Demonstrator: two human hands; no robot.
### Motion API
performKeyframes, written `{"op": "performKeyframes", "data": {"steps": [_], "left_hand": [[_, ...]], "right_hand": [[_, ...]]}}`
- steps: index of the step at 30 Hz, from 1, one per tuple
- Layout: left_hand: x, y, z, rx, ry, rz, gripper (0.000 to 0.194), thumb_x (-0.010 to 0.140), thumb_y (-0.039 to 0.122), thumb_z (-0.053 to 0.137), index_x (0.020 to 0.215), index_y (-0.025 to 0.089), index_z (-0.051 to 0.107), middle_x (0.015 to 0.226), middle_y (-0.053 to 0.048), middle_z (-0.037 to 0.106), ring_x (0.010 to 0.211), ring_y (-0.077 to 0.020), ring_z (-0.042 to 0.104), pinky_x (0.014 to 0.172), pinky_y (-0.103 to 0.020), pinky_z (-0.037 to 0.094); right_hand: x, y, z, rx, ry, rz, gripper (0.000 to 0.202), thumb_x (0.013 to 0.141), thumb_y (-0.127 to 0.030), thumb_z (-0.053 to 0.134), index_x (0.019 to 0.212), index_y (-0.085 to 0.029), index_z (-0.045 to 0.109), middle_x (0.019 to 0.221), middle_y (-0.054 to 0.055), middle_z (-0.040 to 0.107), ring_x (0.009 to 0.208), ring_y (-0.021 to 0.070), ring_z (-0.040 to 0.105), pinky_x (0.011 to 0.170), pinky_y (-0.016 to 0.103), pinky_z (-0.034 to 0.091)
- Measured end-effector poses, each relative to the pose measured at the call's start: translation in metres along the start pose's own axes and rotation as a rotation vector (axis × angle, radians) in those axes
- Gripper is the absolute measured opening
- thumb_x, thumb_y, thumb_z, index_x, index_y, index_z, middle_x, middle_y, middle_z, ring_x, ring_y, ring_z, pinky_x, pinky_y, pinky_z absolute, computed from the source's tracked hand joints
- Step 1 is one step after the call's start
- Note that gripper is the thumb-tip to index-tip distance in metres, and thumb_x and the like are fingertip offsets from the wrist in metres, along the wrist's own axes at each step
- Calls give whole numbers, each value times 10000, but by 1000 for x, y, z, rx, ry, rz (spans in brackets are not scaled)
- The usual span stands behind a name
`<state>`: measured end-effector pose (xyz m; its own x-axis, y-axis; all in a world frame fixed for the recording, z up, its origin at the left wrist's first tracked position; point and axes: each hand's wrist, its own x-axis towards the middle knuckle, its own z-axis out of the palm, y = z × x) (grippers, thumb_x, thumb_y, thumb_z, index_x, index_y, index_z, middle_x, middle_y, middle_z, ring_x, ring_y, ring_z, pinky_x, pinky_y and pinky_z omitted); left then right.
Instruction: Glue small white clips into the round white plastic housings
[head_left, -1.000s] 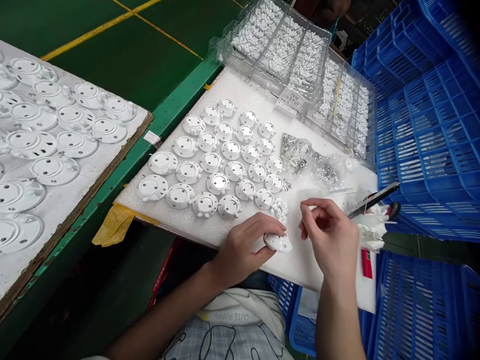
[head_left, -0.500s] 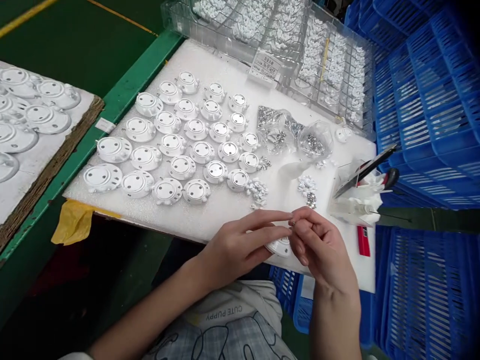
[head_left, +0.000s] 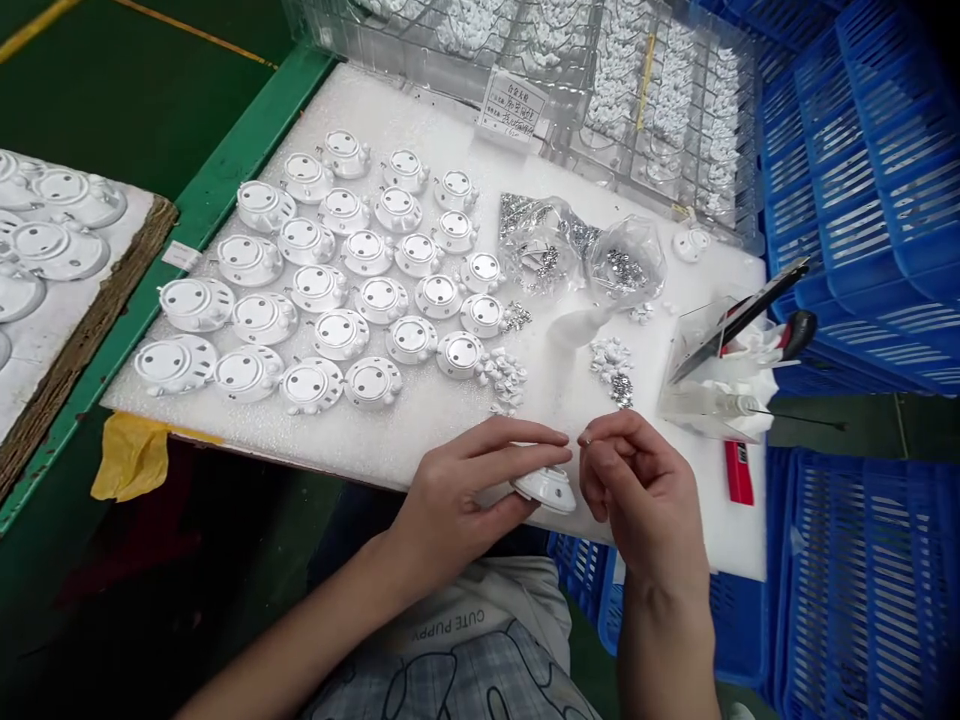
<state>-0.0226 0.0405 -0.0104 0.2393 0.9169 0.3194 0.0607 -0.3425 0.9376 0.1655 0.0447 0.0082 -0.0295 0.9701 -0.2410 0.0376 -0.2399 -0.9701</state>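
Note:
Between the fingers and thumb of my left hand (head_left: 472, 485) is a white round plastic piece (head_left: 551, 490), tilted near the front edge of the foam-topped table. My right hand (head_left: 637, 475) is closed just to its right, thumb and index finger pinching a tiny shiny metal part (head_left: 587, 441). That part is too small to make out its exact kind. A gap separates the right fingertips from the white piece. Just beyond the hands lie a pile of small white parts (head_left: 611, 358) and a heap of tiny metal parts (head_left: 622, 391).
Rows of white round pieces (head_left: 341, 333) cover the left half. A translucent squeeze bottle (head_left: 574, 328) and plastic bags of metal parts (head_left: 626, 262) stand centrally. At right are a tool holder (head_left: 712, 400), a red box (head_left: 739, 473) and blue crates (head_left: 855, 560); clear trays (head_left: 570, 150) line the back.
My right hand has moved slightly away from the left, opening a gap between their fingertips. More of the white piece now shows. The whole view has shifted a little.

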Motion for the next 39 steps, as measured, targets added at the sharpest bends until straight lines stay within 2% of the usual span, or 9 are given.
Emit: {"op": "performKeyframes", "data": {"steps": [3,6,9,17,23,27,34,39], "left_hand": [[-1,0,3,-84,7,-73,358,914,63,659,1196,250,777,1240,-64,775,1088,-219,756,971,-335,631],[-1,-1,5,-153,14,-98,371,910,76,693,1219,265,775,1265,-56,772,1119,-225,750,998,-348,623],[0,-3,5,-209,32,-120,411,890,44,712,1227,271,774,1279,-44,771,1144,-215,746,1023,-331,612],[0,-4,7,-235,47,-136,452,869,-3,670,1214,269,778,1290,-33,767,1166,-221,746,1037,-369,615],[2,-8,8,-237,57,-102,466,851,-16,657,1217,247,776,1272,-44,774,1157,-205,748,1020,-339,620],[1,-7,7,-243,47,-114,466,845,-21,651,1211,237,779,1277,-43,772,1168,-210,744,1037,-341,608],[2,-7,4,-259,34,-151,434,847,-8,695,1184,247,793,1248,-42,785,1136,-218,754,1019,-340,611],[3,-7,3,-286,26,-148,434,847,-11,707,1191,240,793,1227,-42,794,1124,-194,752,1013,-287,596]], "right_hand": [[-3,1,4,-87,73,-70,180,884,-375,752,871,-211,680,562,-59,521,441,88,487,392,181,380],[-3,0,9,-188,145,-201,102,886,-305,745,877,-219,691,650,-40,584,529,97,566,488,196,478],[-2,1,14,-270,174,-341,30,918,-233,706,889,-229,700,773,-20,633,626,95,614,561,200,511],[-6,13,18,-503,284,-576,110,953,-157,653,979,-247,712,883,21,667,767,152,636,620,286,523],[-6,16,20,-689,346,-728,253,923,-85,671,1076,-284,704,875,14,711,712,153,625,593,294,519],[-5,18,22,-658,364,-741,269,914,-62,676,1071,-279,694,863,2,698,703,141,601,596,284,500],[-4,16,17,-554,296,-655,178,909,-92,698,989,-251,697,857,-5,645,713,126,584,598,274,478],[-3,16,16,-471,292,-587,145,906,-103,708,955,-239,699,865,0,624,726,125,595,575,255,493]]}}
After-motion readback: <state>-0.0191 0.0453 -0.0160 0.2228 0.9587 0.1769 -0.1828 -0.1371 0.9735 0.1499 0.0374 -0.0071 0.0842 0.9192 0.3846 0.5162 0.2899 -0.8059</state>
